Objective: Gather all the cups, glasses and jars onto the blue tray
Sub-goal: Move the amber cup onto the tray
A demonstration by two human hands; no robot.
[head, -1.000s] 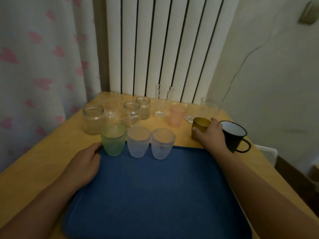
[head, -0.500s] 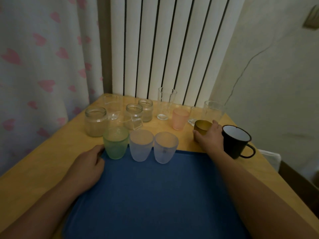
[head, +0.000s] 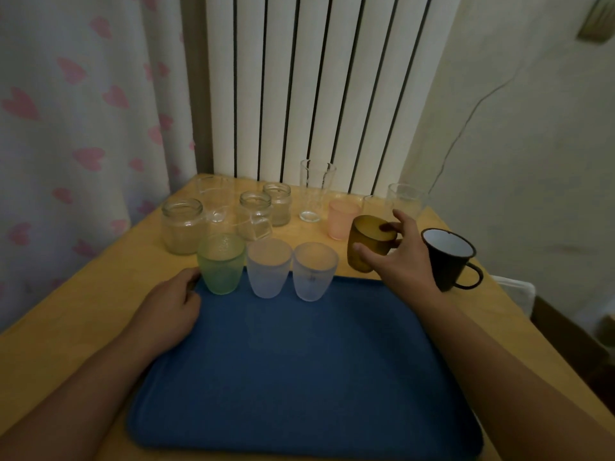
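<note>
Head view – the right hand (head: 397,261) has just lifted the amber cup (head: 367,242), tilted, fingers round it, at the tray's (head: 299,377) one o'clock – placement seems next; left hand (head: 169,307), loosely curled and empty, steadies its ten o'clock edge

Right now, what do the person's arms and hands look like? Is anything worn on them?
Both forearms are bare, with no sleeves in view. The left hand and right hand show no gloves, rings, watch or bracelet. No markings are visible in this dim light.
</note>
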